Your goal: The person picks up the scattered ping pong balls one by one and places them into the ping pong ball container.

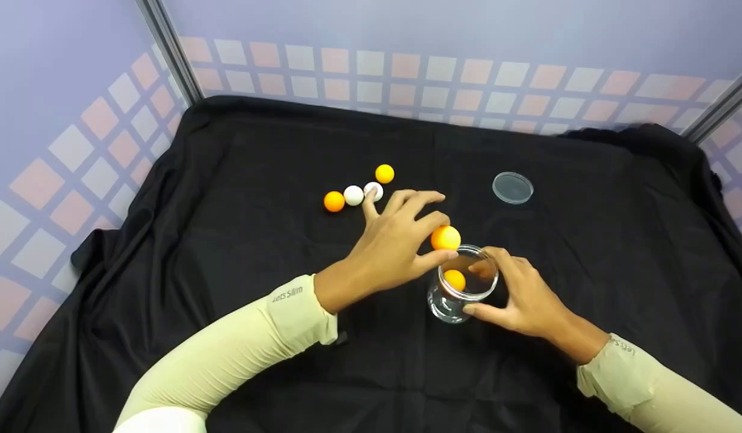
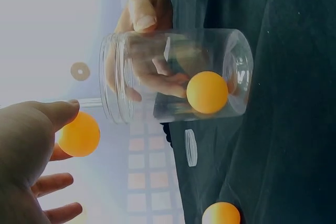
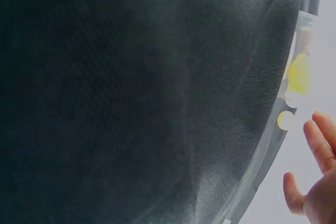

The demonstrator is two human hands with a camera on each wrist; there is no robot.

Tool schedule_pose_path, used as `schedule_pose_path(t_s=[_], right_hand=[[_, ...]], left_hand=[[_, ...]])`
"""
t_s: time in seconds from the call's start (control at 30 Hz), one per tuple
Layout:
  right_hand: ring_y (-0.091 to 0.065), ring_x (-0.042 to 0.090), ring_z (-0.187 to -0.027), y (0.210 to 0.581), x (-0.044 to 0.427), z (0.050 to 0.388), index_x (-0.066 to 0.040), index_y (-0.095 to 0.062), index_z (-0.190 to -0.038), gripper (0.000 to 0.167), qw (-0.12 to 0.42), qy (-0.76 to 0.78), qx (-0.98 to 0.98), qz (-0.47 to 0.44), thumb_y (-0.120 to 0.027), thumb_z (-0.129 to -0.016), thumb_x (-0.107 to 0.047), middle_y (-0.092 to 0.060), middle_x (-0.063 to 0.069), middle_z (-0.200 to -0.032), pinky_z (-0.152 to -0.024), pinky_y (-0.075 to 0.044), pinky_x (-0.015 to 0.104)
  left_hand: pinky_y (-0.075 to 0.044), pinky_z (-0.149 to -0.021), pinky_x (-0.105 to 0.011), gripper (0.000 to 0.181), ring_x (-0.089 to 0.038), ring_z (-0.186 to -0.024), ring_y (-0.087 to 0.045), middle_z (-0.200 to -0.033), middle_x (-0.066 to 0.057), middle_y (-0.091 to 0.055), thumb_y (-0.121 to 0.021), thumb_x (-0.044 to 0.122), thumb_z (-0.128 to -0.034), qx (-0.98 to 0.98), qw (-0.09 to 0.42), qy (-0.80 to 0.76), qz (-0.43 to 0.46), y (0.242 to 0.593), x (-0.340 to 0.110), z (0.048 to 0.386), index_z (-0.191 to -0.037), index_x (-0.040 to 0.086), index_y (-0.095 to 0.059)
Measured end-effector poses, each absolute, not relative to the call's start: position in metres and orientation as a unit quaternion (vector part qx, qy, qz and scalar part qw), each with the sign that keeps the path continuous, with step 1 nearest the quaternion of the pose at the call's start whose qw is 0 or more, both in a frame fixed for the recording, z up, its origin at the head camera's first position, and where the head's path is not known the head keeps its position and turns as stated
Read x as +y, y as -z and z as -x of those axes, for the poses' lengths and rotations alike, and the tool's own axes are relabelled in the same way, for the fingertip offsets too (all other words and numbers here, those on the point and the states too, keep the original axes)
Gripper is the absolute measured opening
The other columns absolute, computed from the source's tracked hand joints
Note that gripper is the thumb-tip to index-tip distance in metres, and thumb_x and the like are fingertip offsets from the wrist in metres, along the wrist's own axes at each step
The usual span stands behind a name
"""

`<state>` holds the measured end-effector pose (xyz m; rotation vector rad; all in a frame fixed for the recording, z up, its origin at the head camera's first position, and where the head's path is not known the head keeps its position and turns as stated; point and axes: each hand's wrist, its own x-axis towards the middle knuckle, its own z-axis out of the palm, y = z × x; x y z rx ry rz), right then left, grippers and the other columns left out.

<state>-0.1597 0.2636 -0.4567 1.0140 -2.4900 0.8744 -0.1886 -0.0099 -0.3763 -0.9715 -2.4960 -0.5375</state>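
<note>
My left hand [image 1: 392, 246] pinches an orange ping-pong ball [image 1: 446, 238] between thumb and index finger, just above the rim of a clear jar [image 1: 448, 308]. The other fingers are spread; one fingertip overlaps a white ball in the head view, and contact is unclear. Around the jar's side, my right hand [image 1: 527, 297] grips with thumb and fingers. The jar is uncovered and tilts slightly. Inside it lies an orange ball [image 2: 207, 92], low near the bottom in the left wrist view. In the right wrist view, only part of the right hand [image 3: 317, 171] shows at the edge.
Left of the jar, an orange ball [image 1: 334, 201], a white ball [image 1: 354, 195], another white ball [image 1: 377, 190] and a yellow-orange ball [image 1: 384, 174] lie on black cloth [image 1: 274, 162]. A clear round lid [image 1: 513, 187] lies at the back right. Panels stand behind.
</note>
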Motion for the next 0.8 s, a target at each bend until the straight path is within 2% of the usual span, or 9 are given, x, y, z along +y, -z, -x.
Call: schedule_pose_path(t_s=[0.3,0.63,0.8], right_hand=[[-0.073,0.014,-0.095,0.456,0.263,0.159,-0.005,-0.053,-0.134,0.08,0.156,-0.3,-0.872,-0.353,-0.09,-0.072,-0.039,-0.076,-0.003,-0.108,-0.083,-0.058,0.039],[-0.069,0.018,-0.087,0.458,0.264,0.159,-0.007,-0.052,-0.135,0.081,0.17,-0.285,-0.874,-0.354,-0.089,-0.071,-0.041,-0.073,0.001,-0.098,-0.079,-0.054,0.032],[-0.067,0.015,-0.088,0.459,0.265,0.159,-0.009,-0.052,-0.138,0.084,0.171,-0.277,-0.88,-0.345,-0.089,-0.071,-0.042,-0.069,-0.005,-0.101,-0.079,-0.053,0.033]], left_hand=[[-0.021,-0.107,-0.078,0.04,-0.023,-0.133,-0.047,-0.148,0.002,-0.054,-0.067,0.058,-0.0917,-0.885,0.192,0.208,0.369,0.376,0.0,0.185,-0.114,0.026,-0.071],[-0.023,-0.108,-0.076,0.037,-0.021,-0.133,-0.047,-0.147,0.003,-0.054,-0.071,0.056,-0.0897,-0.882,0.188,0.2,0.383,0.378,0.014,0.181,-0.113,0.028,-0.071],[-0.024,-0.108,-0.076,0.036,-0.021,-0.132,-0.047,-0.148,0.003,-0.054,-0.072,0.055,-0.0893,-0.882,0.182,0.195,0.389,0.378,0.02,0.178,-0.113,0.028,-0.071]])
